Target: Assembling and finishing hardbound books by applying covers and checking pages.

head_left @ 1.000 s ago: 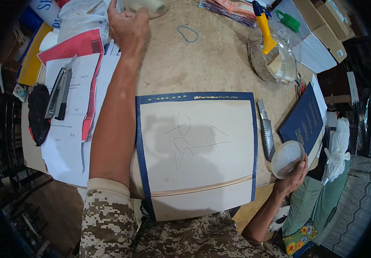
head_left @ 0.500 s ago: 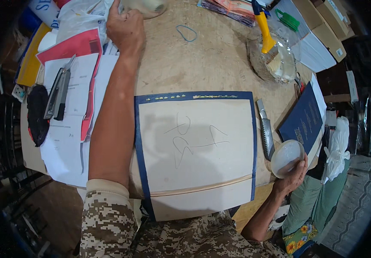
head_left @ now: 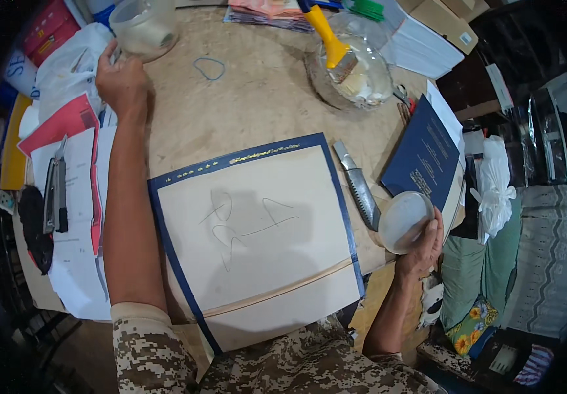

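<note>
My left hand (head_left: 122,82) is stretched far forward at the left, one finger extended and the others bent. It lies just in front of a translucent plastic tub (head_left: 126,25) and shows nothing in its grasp; part of the fingers is hidden. At the lower right, my right hand (head_left: 421,253) holds a round translucent lid (head_left: 403,220) by its right edge, tilted over the table edge. Between my arms lies a cream board with a dark blue border (head_left: 260,223), marked with pencil lines and crossed by a thin strip. It overhangs the near table edge toward my lap.
A saw-toothed knife (head_left: 359,187) lies right of the board, beside a dark blue cover (head_left: 422,157). Farther back are a glue-smeared clear bowl (head_left: 378,85) with a yellow-handled brush (head_left: 326,36) and a blue rubber band (head_left: 209,68). Papers (head_left: 70,197) and a stapler (head_left: 55,190) lie left.
The view has turned, so everything sits farther left and appears rotated. My left hand has drawn back a little from the tub. My right hand still holds the lid.
</note>
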The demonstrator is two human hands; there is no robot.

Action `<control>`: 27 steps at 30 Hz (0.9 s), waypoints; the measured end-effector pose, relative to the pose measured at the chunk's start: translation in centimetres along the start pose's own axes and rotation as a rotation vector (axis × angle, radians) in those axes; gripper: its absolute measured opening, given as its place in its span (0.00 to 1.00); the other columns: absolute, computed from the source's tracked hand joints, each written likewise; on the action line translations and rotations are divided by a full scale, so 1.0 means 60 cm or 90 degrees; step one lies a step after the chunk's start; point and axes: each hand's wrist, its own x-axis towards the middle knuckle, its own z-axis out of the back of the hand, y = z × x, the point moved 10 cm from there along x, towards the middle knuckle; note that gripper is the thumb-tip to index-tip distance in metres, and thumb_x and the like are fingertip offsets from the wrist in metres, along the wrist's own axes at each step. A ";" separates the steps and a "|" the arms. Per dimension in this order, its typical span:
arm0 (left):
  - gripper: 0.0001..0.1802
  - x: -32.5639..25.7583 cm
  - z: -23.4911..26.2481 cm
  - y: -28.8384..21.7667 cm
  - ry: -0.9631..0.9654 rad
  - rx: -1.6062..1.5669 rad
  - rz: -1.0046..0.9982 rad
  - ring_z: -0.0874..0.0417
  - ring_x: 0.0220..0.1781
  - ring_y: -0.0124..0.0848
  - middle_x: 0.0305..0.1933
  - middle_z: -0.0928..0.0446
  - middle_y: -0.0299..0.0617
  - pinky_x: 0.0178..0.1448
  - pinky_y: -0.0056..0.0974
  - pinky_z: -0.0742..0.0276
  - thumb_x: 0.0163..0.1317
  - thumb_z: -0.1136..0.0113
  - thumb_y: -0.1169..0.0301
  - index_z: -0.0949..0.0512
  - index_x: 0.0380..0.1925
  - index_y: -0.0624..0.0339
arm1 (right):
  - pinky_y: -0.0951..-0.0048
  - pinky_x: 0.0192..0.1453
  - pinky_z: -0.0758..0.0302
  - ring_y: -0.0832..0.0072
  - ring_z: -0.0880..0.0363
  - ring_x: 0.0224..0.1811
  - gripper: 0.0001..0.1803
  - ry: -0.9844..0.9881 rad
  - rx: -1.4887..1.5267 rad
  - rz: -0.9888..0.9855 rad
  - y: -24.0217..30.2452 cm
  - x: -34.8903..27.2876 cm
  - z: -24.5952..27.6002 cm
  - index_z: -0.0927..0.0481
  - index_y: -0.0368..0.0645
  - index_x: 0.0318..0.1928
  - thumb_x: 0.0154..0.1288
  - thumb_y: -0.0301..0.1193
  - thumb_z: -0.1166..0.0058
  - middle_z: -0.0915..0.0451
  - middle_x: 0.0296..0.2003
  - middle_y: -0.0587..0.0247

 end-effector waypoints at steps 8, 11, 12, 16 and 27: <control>0.26 0.000 -0.004 -0.014 -0.002 0.004 0.006 0.25 0.29 0.32 0.30 0.18 0.40 0.40 0.34 0.26 0.56 0.42 0.72 0.20 0.57 0.58 | 0.71 0.56 0.28 0.72 0.25 0.51 0.21 0.014 0.049 0.009 -0.005 0.008 0.002 0.23 0.36 0.60 0.79 0.38 0.57 0.21 0.52 0.56; 0.25 -0.005 -0.004 -0.016 -0.007 -0.102 0.033 0.26 0.27 0.28 0.27 0.20 0.37 0.39 0.32 0.28 0.58 0.42 0.71 0.21 0.58 0.58 | 0.71 0.55 0.27 0.72 0.24 0.50 0.18 0.061 -0.001 -0.013 0.002 0.018 -0.004 0.22 0.36 0.58 0.78 0.35 0.54 0.20 0.51 0.57; 0.25 -0.006 -0.003 -0.016 -0.009 -0.139 0.043 0.27 0.27 0.27 0.26 0.21 0.36 0.38 0.31 0.29 0.58 0.42 0.70 0.21 0.58 0.58 | 0.71 0.54 0.27 0.72 0.24 0.49 0.18 0.077 -0.017 -0.019 0.007 0.022 -0.007 0.22 0.35 0.58 0.78 0.34 0.54 0.20 0.51 0.57; 0.24 -0.016 0.003 -0.028 0.005 -0.091 0.045 0.28 0.26 0.25 0.25 0.22 0.34 0.37 0.29 0.30 0.60 0.44 0.71 0.21 0.59 0.58 | 0.70 0.53 0.26 0.70 0.23 0.46 0.16 0.058 -0.219 0.182 0.122 0.046 -0.036 0.20 0.35 0.56 0.75 0.30 0.50 0.18 0.49 0.57; 0.24 -0.012 -0.005 -0.030 0.026 0.002 0.080 0.24 0.29 0.28 0.28 0.19 0.38 0.40 0.31 0.27 0.61 0.45 0.70 0.21 0.58 0.58 | 0.66 0.45 0.23 0.59 0.19 0.35 0.21 0.458 -0.310 0.278 0.125 0.139 -0.296 0.21 0.36 0.56 0.61 0.21 0.43 0.14 0.40 0.52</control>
